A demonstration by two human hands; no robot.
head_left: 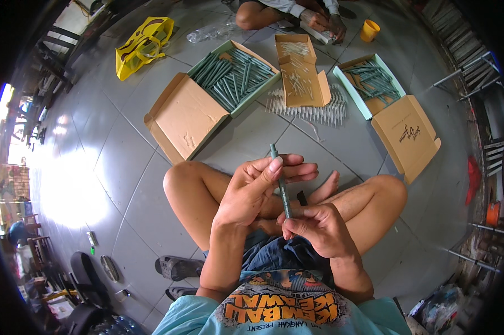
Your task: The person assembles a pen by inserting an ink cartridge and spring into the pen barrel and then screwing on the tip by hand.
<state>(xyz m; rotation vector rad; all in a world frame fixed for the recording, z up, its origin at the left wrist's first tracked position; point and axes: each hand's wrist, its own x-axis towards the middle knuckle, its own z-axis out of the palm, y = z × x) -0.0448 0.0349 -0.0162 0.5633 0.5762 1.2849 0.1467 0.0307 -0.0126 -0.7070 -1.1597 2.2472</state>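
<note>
A dark green pen point(283, 192) stands nearly upright in front of me, held by both hands. My left hand point(246, 187) grips it near its upper end, thumb across the barrel and fingers behind it. Around the lower end, my right hand point(319, 226) is closed in a pinch, covering the tip. Beyond my crossed legs lie many similar green pens point(224, 84) in an open cardboard box point(188, 120) at left. A smaller group of green pens point(372, 81) lies in an open box point(405, 134) at right.
Between the boxes, a small open carton point(323, 89) holds thin pale sticks, beside a row of clear pieces point(333, 116). Farther off are a person's hands point(336, 28), an orange-yellow cup point(369, 30), clear plastic point(210, 32) and a yellow bag point(129, 61). Dark sandals point(176, 268) lie at my left.
</note>
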